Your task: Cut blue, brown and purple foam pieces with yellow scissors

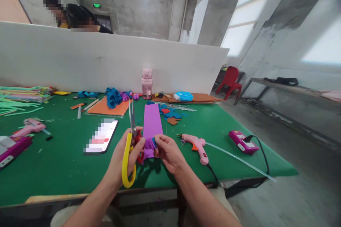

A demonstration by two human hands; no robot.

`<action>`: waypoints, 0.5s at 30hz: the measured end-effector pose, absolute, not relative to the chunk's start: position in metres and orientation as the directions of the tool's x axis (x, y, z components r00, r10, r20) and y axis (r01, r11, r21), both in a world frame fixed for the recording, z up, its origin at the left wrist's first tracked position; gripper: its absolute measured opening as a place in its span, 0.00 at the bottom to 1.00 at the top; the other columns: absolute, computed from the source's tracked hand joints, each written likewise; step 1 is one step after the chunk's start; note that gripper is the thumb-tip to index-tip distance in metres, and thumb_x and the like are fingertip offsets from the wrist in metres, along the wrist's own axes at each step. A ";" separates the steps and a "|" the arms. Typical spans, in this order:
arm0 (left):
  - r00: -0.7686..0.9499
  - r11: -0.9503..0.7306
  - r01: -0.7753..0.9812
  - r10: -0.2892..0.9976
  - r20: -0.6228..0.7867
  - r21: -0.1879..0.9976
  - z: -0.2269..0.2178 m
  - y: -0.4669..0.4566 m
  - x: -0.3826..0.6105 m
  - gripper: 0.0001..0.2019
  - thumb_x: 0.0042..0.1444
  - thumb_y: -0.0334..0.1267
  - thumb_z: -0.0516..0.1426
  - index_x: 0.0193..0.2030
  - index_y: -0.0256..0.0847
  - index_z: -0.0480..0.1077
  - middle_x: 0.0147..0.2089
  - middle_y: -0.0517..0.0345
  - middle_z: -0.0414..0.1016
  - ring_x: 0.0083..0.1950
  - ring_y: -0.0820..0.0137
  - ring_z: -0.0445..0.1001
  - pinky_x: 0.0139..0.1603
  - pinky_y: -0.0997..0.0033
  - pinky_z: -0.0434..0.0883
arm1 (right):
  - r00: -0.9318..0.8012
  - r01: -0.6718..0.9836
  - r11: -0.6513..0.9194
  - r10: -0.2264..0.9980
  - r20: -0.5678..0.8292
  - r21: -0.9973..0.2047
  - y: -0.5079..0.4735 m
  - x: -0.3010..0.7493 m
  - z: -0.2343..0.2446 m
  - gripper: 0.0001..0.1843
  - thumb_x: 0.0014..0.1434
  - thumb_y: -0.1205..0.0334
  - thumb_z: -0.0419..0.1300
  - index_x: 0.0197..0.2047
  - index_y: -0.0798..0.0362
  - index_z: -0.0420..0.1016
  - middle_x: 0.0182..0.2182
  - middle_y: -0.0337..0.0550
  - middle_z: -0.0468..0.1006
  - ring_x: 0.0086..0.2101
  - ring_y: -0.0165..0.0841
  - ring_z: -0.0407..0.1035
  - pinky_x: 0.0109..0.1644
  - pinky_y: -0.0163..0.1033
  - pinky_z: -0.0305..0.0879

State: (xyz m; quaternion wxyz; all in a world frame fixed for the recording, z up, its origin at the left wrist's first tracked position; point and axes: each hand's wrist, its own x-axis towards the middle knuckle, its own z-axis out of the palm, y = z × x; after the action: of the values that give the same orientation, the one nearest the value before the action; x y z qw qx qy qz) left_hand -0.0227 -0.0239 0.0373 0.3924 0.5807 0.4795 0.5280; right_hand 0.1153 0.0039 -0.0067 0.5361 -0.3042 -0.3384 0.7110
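My left hand (119, 151) is closed around a pair of scissors (125, 161) with yellow and red handles, the blades pointing up and away from me. Its fingertips also meet a small purple piece with a fringed edge (149, 144). From the other side, my right hand (171, 154) pinches this piece, where a bit of blue shows at the fingertips. Beneath and beyond both hands a purple sheet (152, 120) lies lengthwise on the table. A pink glue gun (195, 143) rests right of my right hand, with a clear glue stick (234, 156) coming from its rear.
On the green table (66, 163) lie a phone (106, 136), an orange sheet (99, 110) with blue curled pieces (114, 97), and blue and brown scraps (173, 120). A pink bottle (147, 84) stands by the white partition (114, 60). A magenta power box (243, 142) sits right; two people are beyond.
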 end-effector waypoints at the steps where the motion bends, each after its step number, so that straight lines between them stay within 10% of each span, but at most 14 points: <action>1: -0.010 -0.222 0.127 0.974 0.225 0.967 0.037 -0.024 -0.022 0.17 0.53 0.45 0.56 0.49 0.43 0.63 0.28 0.66 0.64 0.25 0.74 0.70 0.26 0.74 0.71 | -0.212 -0.524 -0.166 0.975 -0.061 -0.835 0.004 0.115 -0.006 0.16 0.44 0.53 0.68 0.26 0.56 0.71 0.13 0.32 0.67 0.14 0.20 0.58 0.20 0.26 0.56; 9: 0.045 -0.213 0.263 0.977 0.209 0.941 0.030 -0.018 -0.030 0.18 0.51 0.44 0.59 0.48 0.43 0.62 0.30 0.65 0.68 0.28 0.74 0.70 0.30 0.74 0.70 | -0.053 -0.106 0.138 0.988 0.144 -0.985 0.001 0.119 0.001 0.15 0.51 0.51 0.61 0.29 0.56 0.73 0.15 0.33 0.68 0.17 0.24 0.62 0.22 0.29 0.57; 15: 0.027 -0.160 0.170 0.987 0.157 0.972 0.034 -0.022 -0.029 0.20 0.46 0.38 0.60 0.48 0.42 0.64 0.31 0.63 0.71 0.31 0.73 0.72 0.29 0.77 0.69 | -0.063 -0.205 0.116 0.989 0.132 -0.972 0.000 0.118 0.004 0.15 0.50 0.50 0.63 0.31 0.56 0.74 0.16 0.34 0.68 0.17 0.24 0.62 0.22 0.30 0.58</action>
State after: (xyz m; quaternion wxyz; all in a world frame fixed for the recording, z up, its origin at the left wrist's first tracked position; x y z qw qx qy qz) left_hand -0.0288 -0.0219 0.0337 0.4171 0.5829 0.4962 0.4900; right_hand 0.1175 0.0004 0.0036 0.5586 -0.3953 -0.4962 0.5343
